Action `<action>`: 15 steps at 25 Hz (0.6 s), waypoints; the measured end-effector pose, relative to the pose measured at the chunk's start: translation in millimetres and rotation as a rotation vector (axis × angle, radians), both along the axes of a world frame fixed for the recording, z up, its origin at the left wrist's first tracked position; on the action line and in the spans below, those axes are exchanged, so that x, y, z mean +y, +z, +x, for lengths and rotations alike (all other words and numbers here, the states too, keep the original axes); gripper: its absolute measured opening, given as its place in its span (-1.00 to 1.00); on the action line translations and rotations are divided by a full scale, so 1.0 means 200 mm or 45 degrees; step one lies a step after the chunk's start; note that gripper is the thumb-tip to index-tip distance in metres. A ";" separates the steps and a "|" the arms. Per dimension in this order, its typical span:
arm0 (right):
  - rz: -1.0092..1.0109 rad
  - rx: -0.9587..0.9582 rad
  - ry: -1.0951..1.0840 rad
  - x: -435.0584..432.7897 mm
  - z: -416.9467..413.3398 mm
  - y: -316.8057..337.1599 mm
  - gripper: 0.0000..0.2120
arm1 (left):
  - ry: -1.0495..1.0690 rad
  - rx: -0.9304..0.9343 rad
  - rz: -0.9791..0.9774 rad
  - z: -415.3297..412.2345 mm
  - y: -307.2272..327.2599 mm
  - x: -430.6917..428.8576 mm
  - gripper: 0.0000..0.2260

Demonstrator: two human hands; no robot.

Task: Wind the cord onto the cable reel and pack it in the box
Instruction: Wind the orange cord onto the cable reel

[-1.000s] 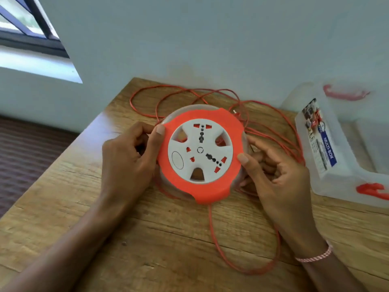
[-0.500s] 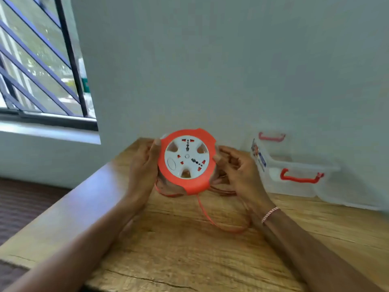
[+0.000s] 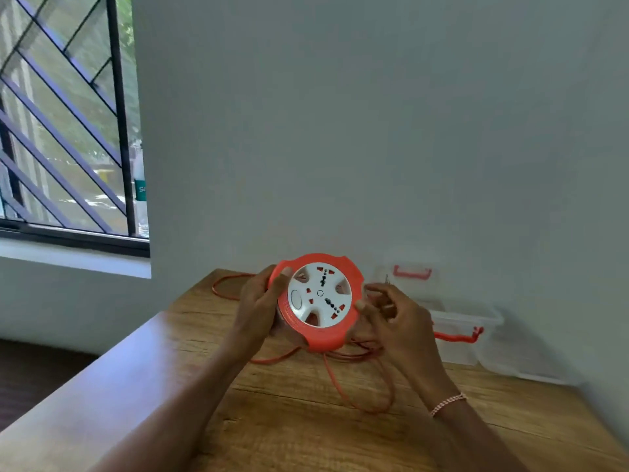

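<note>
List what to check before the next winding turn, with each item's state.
1. Left hand grips the cable reel: ok.
2. Right hand holds the cord: cannot tell, fingers blurred.
3. Cord all wound: not ok, loops lie loose on the table.
4. Loose loops free of knots: cannot tell.
5. Clear plastic box on the table, right of the reel: ok.

Plain pale wall (image 3: pixel 374 131) – barred window (image 3: pixel 68 131) left, daylight – wooden table (image 3: pixel 289 420), dark floor (image 3: pixel 34 369).
</note>
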State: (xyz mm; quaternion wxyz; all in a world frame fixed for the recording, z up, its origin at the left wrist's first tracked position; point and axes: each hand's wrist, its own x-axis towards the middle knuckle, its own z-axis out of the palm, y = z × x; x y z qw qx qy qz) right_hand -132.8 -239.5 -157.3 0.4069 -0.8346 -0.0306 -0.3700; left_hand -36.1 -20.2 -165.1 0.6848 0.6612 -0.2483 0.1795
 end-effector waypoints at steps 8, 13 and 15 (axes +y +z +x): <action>-1.360 -0.264 -0.212 0.15 0.02 0.23 -0.47 | 0.033 -0.106 0.065 0.03 -0.01 0.07 -0.73; -1.428 -0.231 -0.159 0.20 0.03 0.19 -0.36 | -0.036 -0.148 0.160 0.01 0.00 0.06 -0.76; -1.440 -0.204 -0.172 0.22 0.03 0.15 -0.30 | -0.086 -0.141 0.169 0.00 0.01 0.05 -0.73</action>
